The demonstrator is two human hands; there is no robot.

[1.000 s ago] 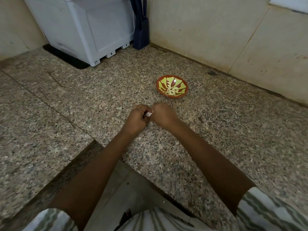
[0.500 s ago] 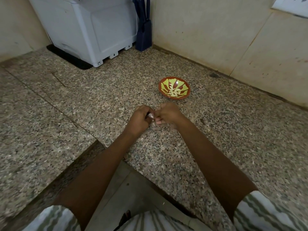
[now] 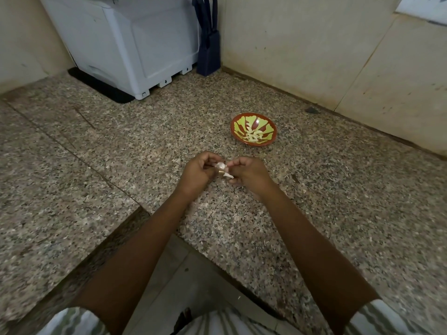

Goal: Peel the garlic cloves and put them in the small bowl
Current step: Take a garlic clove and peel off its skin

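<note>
– Garlic clove, where is it?
– Between the two hands, held up over the counter, on the near side of the small bowl and well apart from it.
– Which hand has it?
– The left hand. Its fingers are curled in and the clove sticks out at its thumb and forefinger, pinched there. Most of the clove is hidden by the fingers; only a pale lump shows.
– And the right hand?
– Just beside it, fingers curled too. Its thumb and forefinger meet at the clove's right side, pinching the papery skin. A white strip of that skin hangs down below the fingertips, partly off the clove.
– Do the hands touch?
– Almost; only the clove and the skin lie between them.
– What is in the bowl?
– A small heap of peeled cloves, pale yellow, on the bottom. The bowl is red-brown with green patches and stands flat on the speckled stone.
– Anything else around?
– A white appliance in the far corner, with a dark knife block just beside it against the wall. Striped sleeves show at the lower edge.
</note>
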